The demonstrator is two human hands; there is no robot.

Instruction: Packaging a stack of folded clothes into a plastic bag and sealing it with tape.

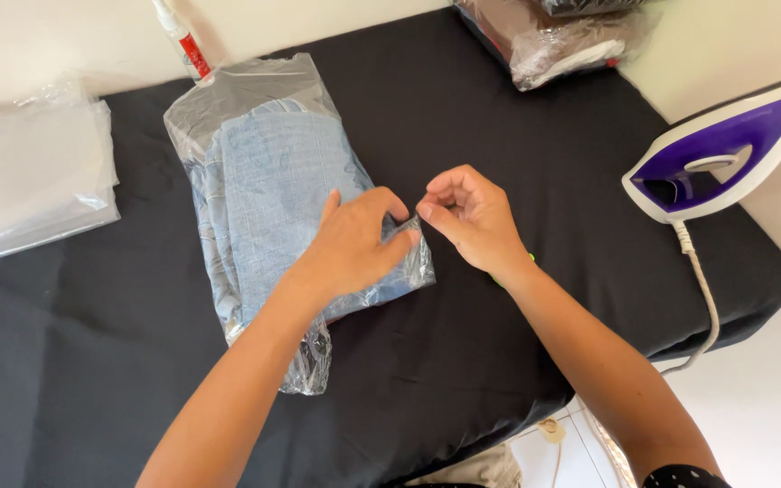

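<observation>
Our left hand (352,246) presses flat on the bagged denim (277,194), right hand (474,217) pinching its plastic corner. The bag's long axis runs from the black pad's (517,145) far edge toward the near edge, iron (725,149) at right.
</observation>
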